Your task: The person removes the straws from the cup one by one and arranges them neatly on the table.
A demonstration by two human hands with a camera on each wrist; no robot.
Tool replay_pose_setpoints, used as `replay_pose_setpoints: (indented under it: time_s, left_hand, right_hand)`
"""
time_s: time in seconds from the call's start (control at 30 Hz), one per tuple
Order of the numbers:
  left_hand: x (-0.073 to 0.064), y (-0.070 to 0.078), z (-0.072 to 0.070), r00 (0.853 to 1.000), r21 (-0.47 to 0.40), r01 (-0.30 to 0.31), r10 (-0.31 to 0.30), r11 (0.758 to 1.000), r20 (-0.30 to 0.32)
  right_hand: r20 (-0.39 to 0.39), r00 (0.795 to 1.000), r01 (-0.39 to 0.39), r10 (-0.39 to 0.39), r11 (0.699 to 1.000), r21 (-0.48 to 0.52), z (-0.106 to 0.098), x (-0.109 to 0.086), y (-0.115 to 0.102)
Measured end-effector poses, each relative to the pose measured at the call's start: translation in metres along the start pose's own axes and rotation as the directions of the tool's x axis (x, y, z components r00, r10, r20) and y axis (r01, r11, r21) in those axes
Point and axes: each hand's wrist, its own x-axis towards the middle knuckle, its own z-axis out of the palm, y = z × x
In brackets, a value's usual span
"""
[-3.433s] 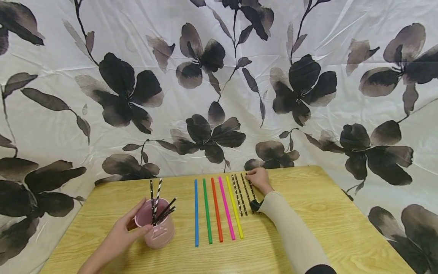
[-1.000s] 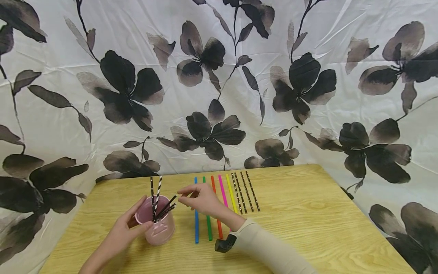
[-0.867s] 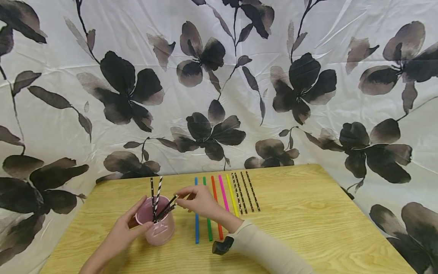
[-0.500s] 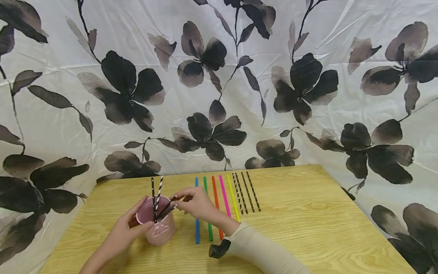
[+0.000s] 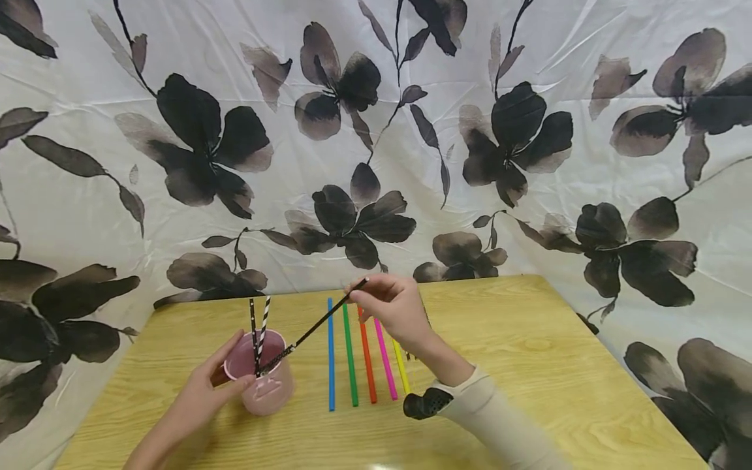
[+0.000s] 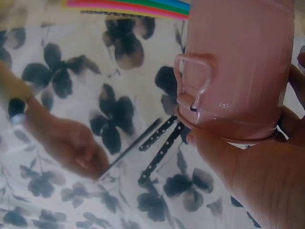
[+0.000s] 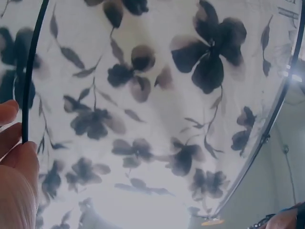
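My left hand [image 5: 196, 398] grips the pink metal cup [image 5: 276, 395] at its rim, thumb near the small handle. A black straw [image 5: 329, 318] slants between the cup and my right hand [image 5: 396, 313], which pinches its upper end. In the head view its lower end overlaps a dotted straw [image 5: 276, 359] leaning on the cup's rim. A black dotted straw [image 5: 254, 323] and a black-and-white striped straw [image 5: 264, 324] stand in the cup. The right wrist view shows the pinched black straw [image 7: 33, 67] upright against the fingertips [image 7: 29, 155].
Right of the cup, a blue straw [image 5: 331, 365], green straw [image 5: 351, 365], red straw [image 5: 369, 372], pink straw [image 5: 386, 365] and yellow straw [image 5: 402, 369] lie in a row on the wooden table [image 5: 529, 365]. Dark patterned straws beyond are mostly hidden by my right hand. Floral cloth hangs behind.
My right hand has gone from the row of straws to the cup, taken hold of a black straw there, and drawn it up and to the right. The left hand stays on the cup.
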Motion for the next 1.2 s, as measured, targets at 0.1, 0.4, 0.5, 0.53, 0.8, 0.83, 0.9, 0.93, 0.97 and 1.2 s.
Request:
replay_pose_setpoints:
  time_s: [0.1, 0.4, 0.5, 0.53, 0.8, 0.83, 0.9, 0.93, 0.97, 1.2]
  left_hand:
    - [0.0, 0.0, -0.001, 1.0, 0.0, -0.003, 0.003, 1.0, -0.007]
    - [-0.001, 0.002, 0.0, 1.0, 0.029, 0.007, -0.007, 1.0, -0.016]
    - [0.0, 0.001, 0.0, 1.0, 0.035, 0.006, -0.005, 0.999, -0.017]
    - [0.0, 0.001, 0.0, 1.0, 0.033, 0.005, -0.004, 0.999, -0.016]
    - [0.0, -0.002, 0.0, 1.0, 0.012, -0.007, 0.007, 1.0, -0.019]
    - [0.0, -0.002, 0.0, 1.0, 0.011, -0.007, 0.007, 1.0, -0.018]
    - [-0.001, -0.002, 0.0, 1.0, 0.016, -0.007, 0.007, 1.0, -0.018]
    - [-0.001, -0.003, 0.001, 1.0, 0.022, -0.003, 0.003, 1.0, -0.017]
    - [-0.002, -0.003, 0.001, 1.0, 0.025, -0.001, 0.002, 1.0, -0.016]
    - [0.0, -0.002, 0.0, 1.0, 0.037, -0.002, 0.003, 0.999, -0.021]
  right_hand:
    - [-0.05, 0.998, 0.039, -0.04, 0.999, -0.017, -0.015, 0.002, -0.022]
    - [-0.167, 0.985, 0.018, -0.036, 0.994, -0.11, -0.063, 0.008, -0.048]
    - [-0.198, 0.98, -0.051, 0.029, 0.993, -0.107, -0.078, 0.009, -0.047]
    - [-0.208, 0.977, -0.074, 0.051, 0.992, -0.105, -0.082, 0.009, -0.047]
    - [-0.253, 0.957, -0.181, 0.145, 0.975, -0.127, -0.114, 0.014, -0.026]
    - [-0.257, 0.954, -0.193, 0.153, 0.971, -0.138, -0.118, 0.015, -0.022]
    - [-0.274, 0.946, -0.222, 0.172, 0.961, -0.164, -0.126, 0.015, -0.013]
    - [-0.284, 0.942, -0.238, 0.181, 0.954, -0.181, -0.13, 0.015, -0.008]
    - [-0.295, 0.937, -0.254, 0.189, 0.946, -0.2, -0.135, 0.015, -0.004]
    - [-0.382, 0.899, -0.352, 0.213, 0.871, -0.342, -0.163, 0.015, 0.031]
